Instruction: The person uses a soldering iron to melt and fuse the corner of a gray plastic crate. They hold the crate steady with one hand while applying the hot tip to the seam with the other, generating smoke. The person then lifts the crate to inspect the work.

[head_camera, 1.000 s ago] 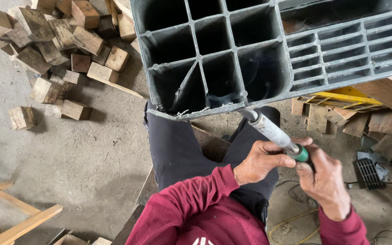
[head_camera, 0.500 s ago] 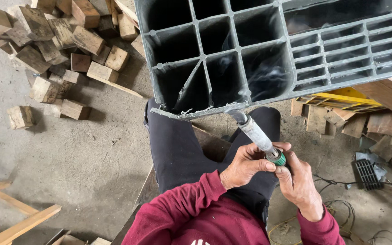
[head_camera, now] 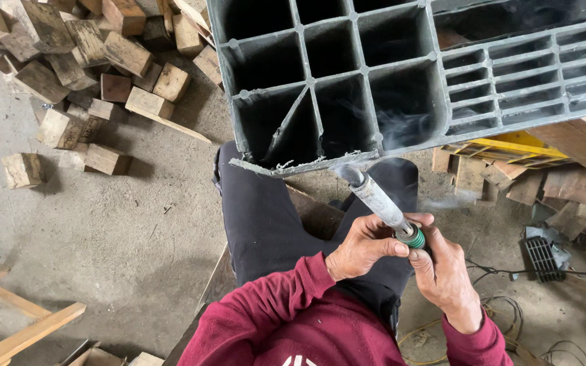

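Both hands hold a heat tool [head_camera: 382, 205], a grey metal barrel with a green collar at its rear end, angled up toward the broken edge of a dark grey plastic pallet [head_camera: 347, 74]. The left hand [head_camera: 364, 245] has a narrow grip, thumb and fingertips pinched on the barrel just ahead of the green collar. The right hand [head_camera: 445, 274] wraps the handle behind the collar, its grip fully closed on the tool. The tool's tip sits just below the pallet's ragged lower rim, and whether it touches the plastic cannot be told. Thin smoke [head_camera: 401, 129] drifts around the tip and into the open cell above it.

The pallet leans over the person's knees, its square cells facing the camera and its slatted part stretching to the right. Beyond the pallet's left edge a heap of wooden blocks [head_camera: 89, 61] lies on the concrete floor [head_camera: 103, 237]. Under the pallet's right end are a yellow piece [head_camera: 510, 146] and more scrap wood [head_camera: 571, 190]. Below that, near the right hand, a black vented part [head_camera: 544, 257] and some cables [head_camera: 510, 271] rest on the floor.
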